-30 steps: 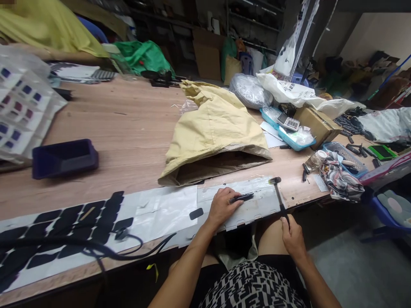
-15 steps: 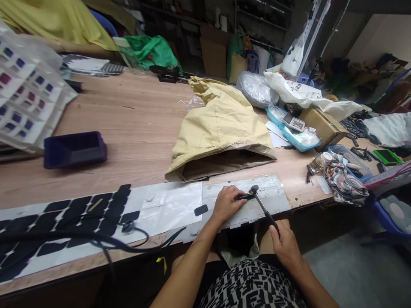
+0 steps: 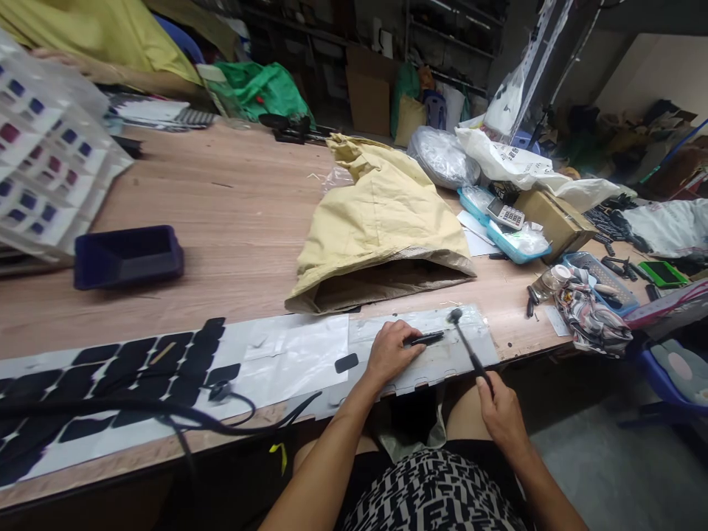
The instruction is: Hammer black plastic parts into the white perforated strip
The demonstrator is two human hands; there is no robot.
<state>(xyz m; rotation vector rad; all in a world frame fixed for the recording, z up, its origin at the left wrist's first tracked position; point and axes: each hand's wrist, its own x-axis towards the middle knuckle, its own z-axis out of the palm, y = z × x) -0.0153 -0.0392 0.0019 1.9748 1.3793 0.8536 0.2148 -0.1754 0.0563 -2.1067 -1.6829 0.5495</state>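
My left hand (image 3: 394,349) is closed around one end of a slim black piece (image 3: 430,338) that lies on a pale grey board (image 3: 476,346). What kind of piece it is cannot be made out. In my right hand (image 3: 501,409) is the dark handle of a small hammer (image 3: 469,349). Its rounded head is just right of the black piece and apart from it, above the board. Left of my left hand, a single black rounded patch (image 3: 346,362) lies at the edge of a white sheet (image 3: 302,350).
A yellow cloth sack (image 3: 381,214) lies open toward me beyond the board. Black patches (image 3: 144,369) and a black cable (image 3: 166,414) are at left, near a dark blue tray (image 3: 128,257). Blue baskets (image 3: 600,276) stand at right. Across the table is a person in yellow (image 3: 105,37).
The hammer's head has moved right, away from the black piece, as my right hand shifted slightly right. My left hand stays in place on the piece.
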